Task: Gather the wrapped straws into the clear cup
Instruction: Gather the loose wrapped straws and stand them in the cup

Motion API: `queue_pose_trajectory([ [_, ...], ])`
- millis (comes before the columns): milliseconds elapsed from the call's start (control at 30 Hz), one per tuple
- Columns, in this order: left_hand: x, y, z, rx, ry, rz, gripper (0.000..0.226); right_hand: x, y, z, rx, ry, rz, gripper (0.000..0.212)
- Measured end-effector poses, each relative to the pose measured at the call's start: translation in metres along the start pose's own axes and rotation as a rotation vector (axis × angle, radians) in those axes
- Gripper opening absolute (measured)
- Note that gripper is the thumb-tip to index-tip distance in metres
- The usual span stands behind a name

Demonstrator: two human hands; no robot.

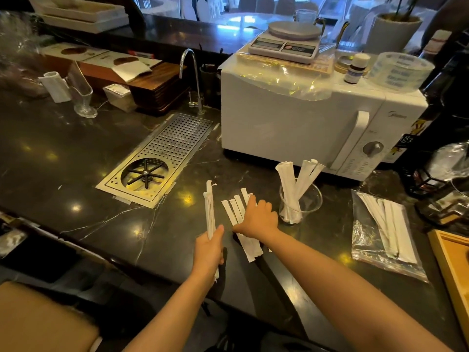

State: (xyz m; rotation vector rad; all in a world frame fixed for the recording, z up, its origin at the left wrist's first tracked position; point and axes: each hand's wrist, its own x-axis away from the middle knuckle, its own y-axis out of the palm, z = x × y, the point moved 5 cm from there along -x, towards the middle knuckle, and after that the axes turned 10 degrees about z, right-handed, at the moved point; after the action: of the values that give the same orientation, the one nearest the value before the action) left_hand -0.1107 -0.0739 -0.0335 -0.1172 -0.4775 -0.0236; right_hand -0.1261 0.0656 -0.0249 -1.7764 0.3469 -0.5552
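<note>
Left hand (208, 246) clamped on small bundle of wrapped straws (210, 212); right hand (256, 219) spread flat on loose fan (238, 214) on counter (76, 158). Clear cup (300, 201) just beside — several already in. More wait in plastic bag (380, 232) — roughly midway.

Both forearms bare, reaching forward. Left hand (208, 250) closed in a fist-like grip, thumb up. Right hand (256, 219) palm down, fingers spread flat, wrist slightly bent.
</note>
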Motion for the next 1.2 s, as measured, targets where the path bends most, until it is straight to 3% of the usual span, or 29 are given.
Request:
queue_pose_trajectory([
  [333,-0.003,0.003,-0.007,-0.037,0.007,-0.015,0.027,-0.003,-0.001,0.003,-0.030,0.047,-0.063,0.071],
  [667,-0.002,0.004,-0.004,-0.035,0.019,-0.016,0.020,0.001,-0.005,-0.005,0.052,-0.084,-0.093,0.031],
  [1200,-0.004,0.019,0.009,-0.048,0.038,-0.041,0.024,0.012,-0.008,-0.004,0.111,-0.215,-0.088,0.029],
])
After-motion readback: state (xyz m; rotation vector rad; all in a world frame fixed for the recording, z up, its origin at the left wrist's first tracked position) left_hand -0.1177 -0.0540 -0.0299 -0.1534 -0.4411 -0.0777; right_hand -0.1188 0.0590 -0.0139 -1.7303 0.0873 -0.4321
